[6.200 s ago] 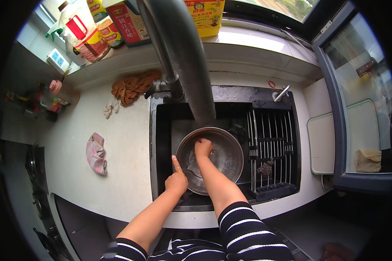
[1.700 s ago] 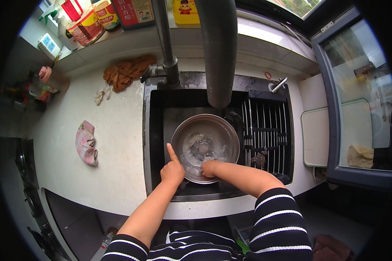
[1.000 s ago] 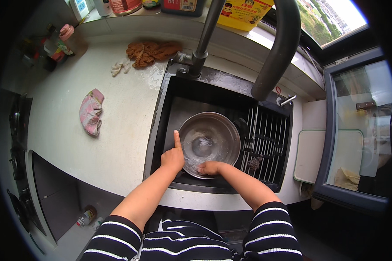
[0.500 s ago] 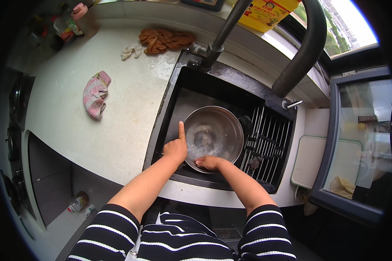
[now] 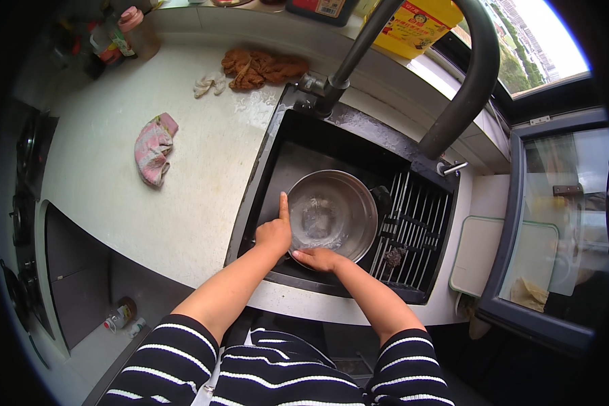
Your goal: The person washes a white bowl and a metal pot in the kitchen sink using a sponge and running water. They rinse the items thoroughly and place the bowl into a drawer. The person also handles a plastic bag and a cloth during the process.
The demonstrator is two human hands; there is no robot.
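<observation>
A steel pot (image 5: 342, 210) sits in the dark sink (image 5: 304, 139), with a little cloudy wetness on its bottom. My left hand (image 5: 273, 235) is at the pot's left side, its index finger stretched along the outer wall and the other fingers curled at the side. What those curled fingers wrap around is hidden. At the near rim, my right hand (image 5: 321, 259) grips the pot with the thumb pointing left along the edge; its other fingers are mostly out of sight. A dark handle (image 5: 381, 199) sticks out on the pot's far right side.
A rack (image 5: 413, 230) holding a dark scrubber (image 5: 394, 256) covers the sink's right part. The faucet (image 5: 477, 88) arches above it. A pink cloth (image 5: 154, 150) and brown cloth (image 5: 264, 68) lie on the counter (image 5: 183, 223). An open window (image 5: 555, 223) stands right, beside a cutting board (image 5: 470, 260).
My right hand has shifted slightly left along the near rim, and its thumb now lies straighter over the edge. My left hand keeps its hold. The whole view has shifted slightly.
</observation>
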